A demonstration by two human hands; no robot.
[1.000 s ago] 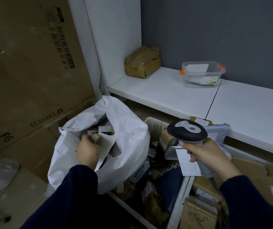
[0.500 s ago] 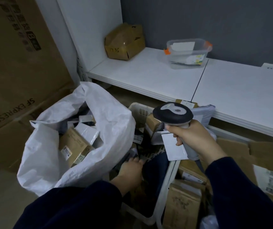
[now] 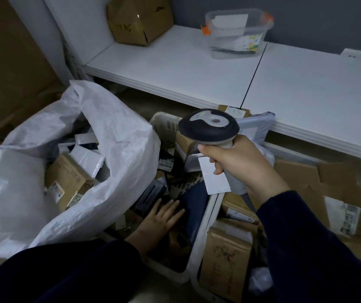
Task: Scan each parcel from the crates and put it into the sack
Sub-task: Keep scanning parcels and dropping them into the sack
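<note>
The white sack (image 3: 120,149) is standing open on the left, holding parcels and leaning against the white crate (image 3: 197,248). In that crate a dark blue parcel (image 3: 194,204) is lying with its long axis running away from the person, just right of the left hand (image 3: 159,219). That hand, the nearer one, is keeping its grip released, fingers lying flat on the pile. The right hand (image 3: 240,165) is grasping the scanner (image 3: 209,127) by its handle above the crate.
</note>
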